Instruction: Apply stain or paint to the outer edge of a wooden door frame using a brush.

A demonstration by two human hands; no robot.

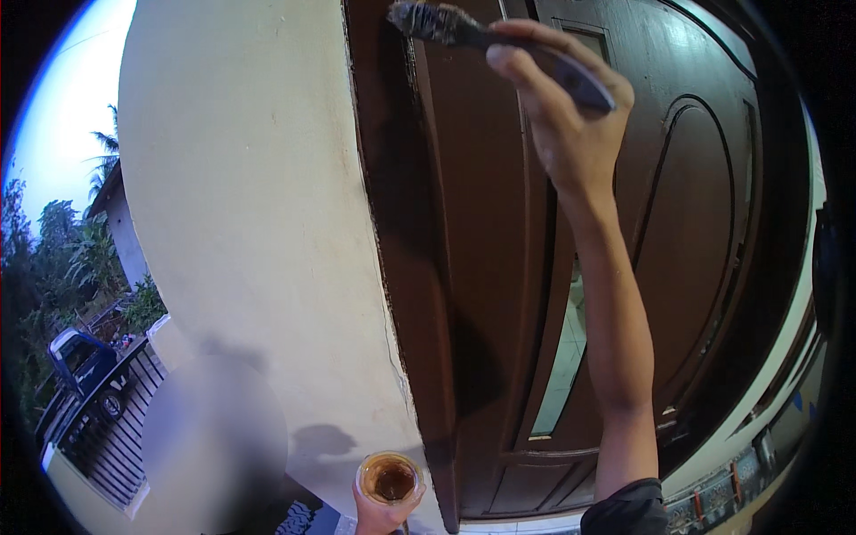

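High up, my right hand (571,107) grips a paintbrush (535,55) by its dark handle, fingers closed round it. The worn, paint-caked bristles (428,22) point left and lie over the brown door frame (383,107), close to its edge with the cream wall; I cannot tell whether they touch. Low down by the wall's corner, my left hand (382,515) is wrapped round a jar (392,459) with brown liquid inside and brown smears about its rim. The jar is upright with its mouth uncovered.
A brown panelled door (687,196) with a narrow glass strip (562,357) stands to the right. The cream wall (241,178) fills the left middle. Beyond it are a dark railing (111,437) and a blue vehicle (85,361). A blurred round patch covers the lower left.
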